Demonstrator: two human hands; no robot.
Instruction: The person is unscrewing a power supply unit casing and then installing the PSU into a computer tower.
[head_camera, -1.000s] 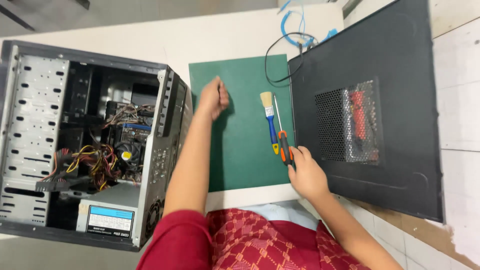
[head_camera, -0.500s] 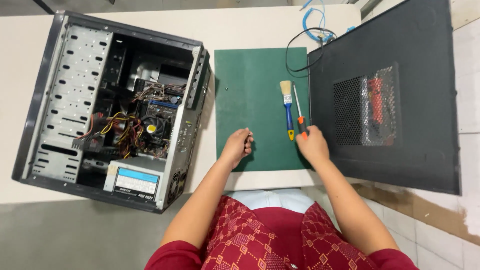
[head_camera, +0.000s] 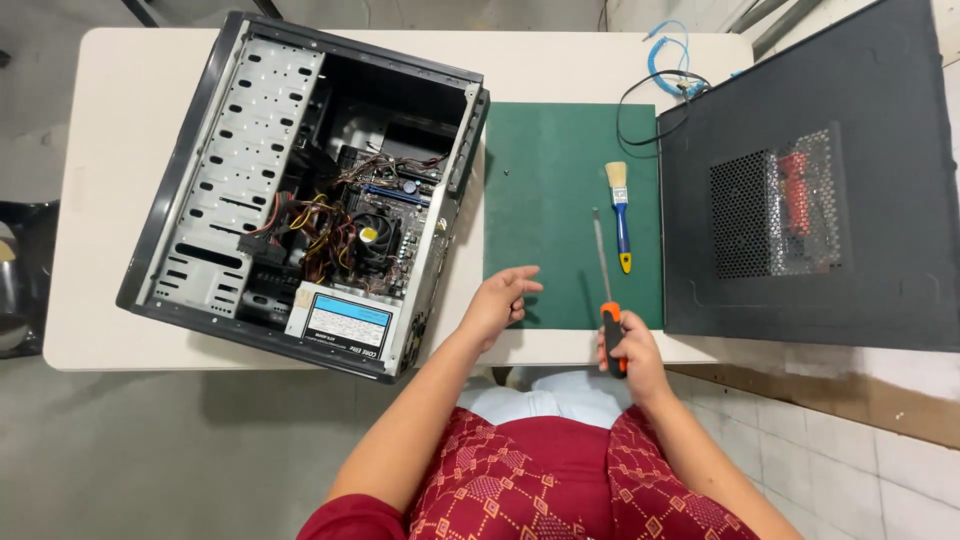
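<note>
Left: the open black metal computer case (head_camera: 300, 190) lies on its side on the white table (head_camera: 110, 120). Our left hand (head_camera: 497, 303) hovers loose and empty at the green mat's (head_camera: 550, 200) near edge. Our right hand (head_camera: 632, 352) closes around the orange-handled screwdriver (head_camera: 606, 290); we judge it the tool-pickup step. The case screws are too small to see.

Mat (head_camera: 550, 200) dark green. Screwdriver (head_camera: 606, 290) orange-and-black handle, steel shaft. Brush (head_camera: 619, 213) blue handle, yellow tip, pale bristles. Panel (head_camera: 810, 190) black with mesh grille. Case (head_camera: 300, 190) black shell, grey metal inside, red-yellow wires. Counter (head_camera: 110, 200) cream. Clothing red, diamond-patterned.
</note>
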